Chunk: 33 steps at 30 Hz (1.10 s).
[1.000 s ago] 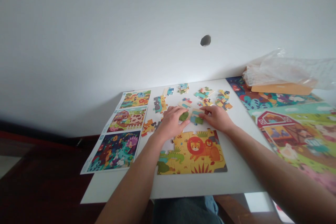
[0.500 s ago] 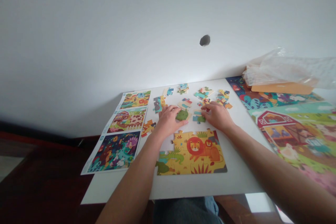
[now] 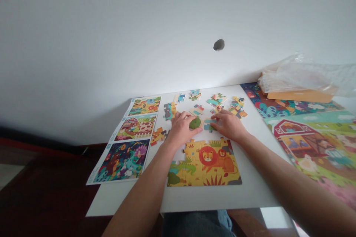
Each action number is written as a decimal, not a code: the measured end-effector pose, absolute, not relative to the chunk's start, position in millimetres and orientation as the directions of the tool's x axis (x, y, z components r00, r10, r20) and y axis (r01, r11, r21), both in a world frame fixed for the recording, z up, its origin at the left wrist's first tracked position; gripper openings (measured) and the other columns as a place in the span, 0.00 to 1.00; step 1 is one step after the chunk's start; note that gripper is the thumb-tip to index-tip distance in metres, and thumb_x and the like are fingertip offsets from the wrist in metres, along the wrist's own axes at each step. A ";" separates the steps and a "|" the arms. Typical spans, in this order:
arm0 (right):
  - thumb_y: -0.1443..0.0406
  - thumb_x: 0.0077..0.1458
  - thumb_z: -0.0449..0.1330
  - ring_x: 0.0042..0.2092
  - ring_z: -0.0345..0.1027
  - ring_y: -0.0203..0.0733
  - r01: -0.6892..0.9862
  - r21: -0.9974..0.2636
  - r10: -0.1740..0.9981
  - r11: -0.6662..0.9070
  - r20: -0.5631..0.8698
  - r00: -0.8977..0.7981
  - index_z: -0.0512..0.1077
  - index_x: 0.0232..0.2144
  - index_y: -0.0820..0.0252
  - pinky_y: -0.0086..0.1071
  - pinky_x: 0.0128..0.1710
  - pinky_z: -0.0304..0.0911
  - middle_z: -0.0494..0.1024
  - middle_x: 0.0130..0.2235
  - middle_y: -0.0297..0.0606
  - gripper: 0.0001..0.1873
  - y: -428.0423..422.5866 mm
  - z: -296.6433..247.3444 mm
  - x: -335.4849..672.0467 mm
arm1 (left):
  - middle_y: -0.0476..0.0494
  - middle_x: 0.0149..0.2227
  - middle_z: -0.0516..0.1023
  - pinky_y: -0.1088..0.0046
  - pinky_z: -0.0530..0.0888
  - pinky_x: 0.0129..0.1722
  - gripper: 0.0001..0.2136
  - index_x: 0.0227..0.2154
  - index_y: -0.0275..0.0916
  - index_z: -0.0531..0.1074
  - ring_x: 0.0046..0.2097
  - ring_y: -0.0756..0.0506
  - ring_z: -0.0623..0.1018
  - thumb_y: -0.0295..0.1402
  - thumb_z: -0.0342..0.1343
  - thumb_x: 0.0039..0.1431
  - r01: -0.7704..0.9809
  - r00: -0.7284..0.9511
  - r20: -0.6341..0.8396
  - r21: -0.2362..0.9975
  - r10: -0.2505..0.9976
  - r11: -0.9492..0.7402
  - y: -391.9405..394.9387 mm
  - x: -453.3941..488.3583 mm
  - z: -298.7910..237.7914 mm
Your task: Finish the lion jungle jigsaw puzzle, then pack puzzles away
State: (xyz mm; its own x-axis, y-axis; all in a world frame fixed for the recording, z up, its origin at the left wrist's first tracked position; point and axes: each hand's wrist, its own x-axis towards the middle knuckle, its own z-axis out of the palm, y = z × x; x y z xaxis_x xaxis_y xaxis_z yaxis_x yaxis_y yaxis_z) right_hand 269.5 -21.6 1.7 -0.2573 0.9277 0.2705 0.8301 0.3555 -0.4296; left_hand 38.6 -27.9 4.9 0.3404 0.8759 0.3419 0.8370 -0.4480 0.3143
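Head-worn view, angled forward and down over a white table (image 3: 211, 196) pushed against a white wall (image 3: 139, 37). Two bare forearms reaching in from the bottom edge toward the middle of the table. Left hand (image 3: 182, 129) curved around a green-topped jigsaw piece (image 3: 195, 123), fingers against its side; clenched or merely resting, impossible to tell. Right hand (image 3: 229, 126) loosely curled, just beside a teal-and-green jigsaw piece (image 3: 209, 126), with the grip equally impossible to tell.

Directly below both hands, a partly assembled lion jigsaw puzzle (image 3: 204, 163): yellow ground, a large lion, a smaller lion, a green crocodile, and a gap along the upper left edge. Above the hands, loose jigsaw pieces (image 3: 219, 100) in small scattered clusters. Along the left side of the table, a printed sheet (image 3: 125, 140) with three stacked puzzle pictures. On the right, a large farm-scene puzzle (image 3: 314, 148) with a red barn. Behind it, a clear plastic bag (image 3: 294, 77) on a flat cardboard box (image 3: 300, 96). Under the near table edge, blue jeans (image 3: 194, 226).
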 end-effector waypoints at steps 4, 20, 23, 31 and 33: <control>0.57 0.60 0.56 0.52 0.64 0.53 0.886 -0.340 0.911 0.315 0.371 -0.182 0.77 0.49 0.56 0.44 0.55 0.58 0.75 0.51 0.45 0.19 -20.8 3.8 269.0 | 0.45 0.56 0.71 0.54 0.64 0.57 0.18 0.50 0.46 0.74 0.56 0.36 0.65 0.44 0.59 0.59 0.817 0.410 0.321 0.286 0.853 -0.501 -31.0 41.0 6.5; 0.50 0.61 0.54 0.61 0.58 0.55 0.884 -0.274 0.914 0.379 0.261 -0.311 0.69 0.56 0.51 0.59 0.56 0.47 0.66 0.63 0.43 0.24 -19.4 -1.4 268.4 | 0.44 0.60 0.69 0.50 0.57 0.60 0.22 0.54 0.47 0.72 0.62 0.32 0.60 0.48 0.57 0.59 0.848 0.394 0.278 0.257 0.876 -0.463 -28.8 40.7 1.0; 0.50 0.61 0.54 0.61 0.58 0.56 0.886 -0.265 0.912 0.381 0.264 -0.313 0.69 0.56 0.50 0.60 0.56 0.47 0.66 0.63 0.44 0.24 -18.5 -2.6 268.0 | 0.43 0.60 0.68 0.48 0.57 0.60 0.23 0.54 0.47 0.71 0.62 0.31 0.60 0.49 0.57 0.58 0.848 0.397 0.265 0.259 0.879 -0.461 -28.8 41.1 1.1; 0.52 0.62 0.53 0.61 0.60 0.55 0.882 -0.293 0.913 0.370 0.291 -0.286 0.70 0.54 0.49 0.61 0.58 0.45 0.69 0.61 0.42 0.22 -18.1 -2.2 265.2 | 0.46 0.67 0.57 0.43 0.56 0.60 0.21 0.55 0.52 0.71 0.65 0.29 0.55 0.46 0.58 0.59 0.834 0.436 0.269 0.237 0.859 -0.498 -32.1 43.4 5.7; 0.52 0.62 0.52 0.61 0.58 0.55 0.892 -0.300 0.919 0.337 0.309 -0.243 0.70 0.54 0.50 0.59 0.58 0.46 0.68 0.62 0.43 0.22 -17.6 -2.1 266.0 | 0.48 0.68 0.56 0.40 0.55 0.60 0.19 0.54 0.54 0.71 0.65 0.28 0.54 0.44 0.56 0.60 0.827 0.457 0.256 0.229 0.852 -0.513 -33.3 43.3 6.8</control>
State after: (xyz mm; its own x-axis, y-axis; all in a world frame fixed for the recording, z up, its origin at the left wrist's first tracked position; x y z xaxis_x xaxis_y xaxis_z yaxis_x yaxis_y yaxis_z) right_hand 266.0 -17.6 -2.1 -0.2434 0.9194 0.3088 0.8923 0.3371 -0.3002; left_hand 43.3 -33.3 6.8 0.4571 0.8519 0.2557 0.8274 -0.5127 0.2292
